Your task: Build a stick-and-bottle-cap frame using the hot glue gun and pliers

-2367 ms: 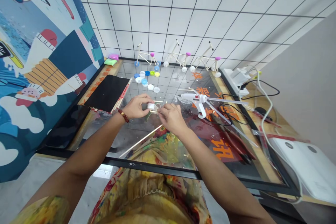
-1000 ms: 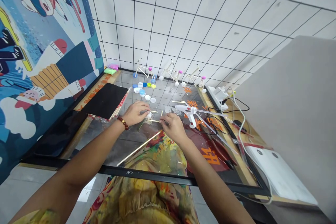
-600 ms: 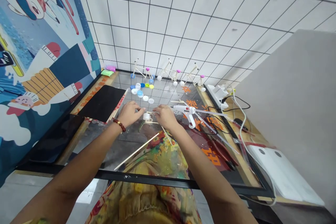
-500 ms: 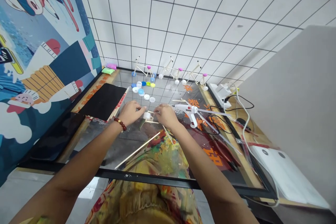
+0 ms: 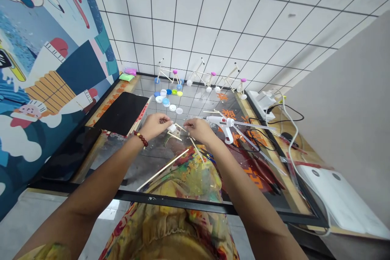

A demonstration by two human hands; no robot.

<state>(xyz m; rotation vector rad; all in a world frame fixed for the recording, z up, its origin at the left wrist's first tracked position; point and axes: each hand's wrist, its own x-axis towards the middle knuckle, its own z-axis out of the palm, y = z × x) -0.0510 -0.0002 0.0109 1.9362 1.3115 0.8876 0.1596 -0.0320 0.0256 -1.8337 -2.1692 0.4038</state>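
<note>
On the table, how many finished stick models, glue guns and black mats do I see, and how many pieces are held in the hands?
Finished stick models: 3
Glue gun: 1
Black mat: 1
Stick piece with white cap, held by left hand and right hand: 1
Total: 6

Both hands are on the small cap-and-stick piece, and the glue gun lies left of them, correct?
No. The head view shows the glue gun lying right of them, beside the right hand. The left hand and right hand are indeed on the cap-and-stick piece.
</note>
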